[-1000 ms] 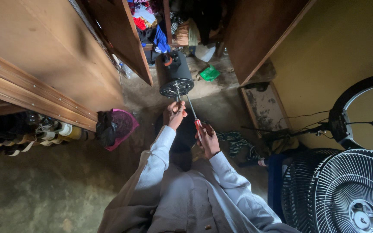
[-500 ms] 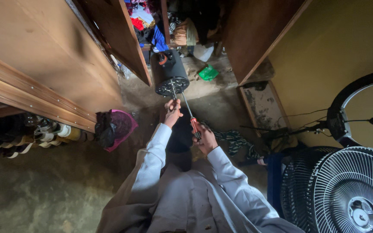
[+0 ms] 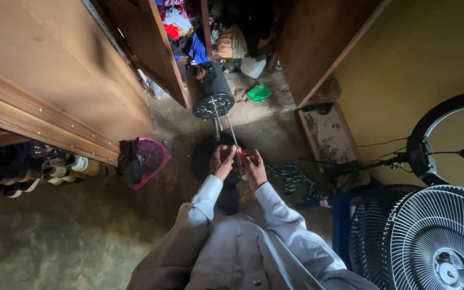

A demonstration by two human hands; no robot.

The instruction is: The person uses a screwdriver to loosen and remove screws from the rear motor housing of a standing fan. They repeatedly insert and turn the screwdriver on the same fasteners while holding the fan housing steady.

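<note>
Your left hand (image 3: 222, 161) and right hand (image 3: 253, 167) both grip the red-handled screwdriver (image 3: 239, 158) between them; its shaft reaches forward to the black fan motor (image 3: 209, 91) lying on the floor (image 3: 55, 241) ahead

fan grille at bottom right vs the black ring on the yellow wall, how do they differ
The fan grille is pale and filled with thin radial wires around a hub; the black ring is dark, with an open middle showing the wall. The fan grille lies low beside the person; the black ring stands higher against the wall. Both are round and cut off by the frame.
</note>
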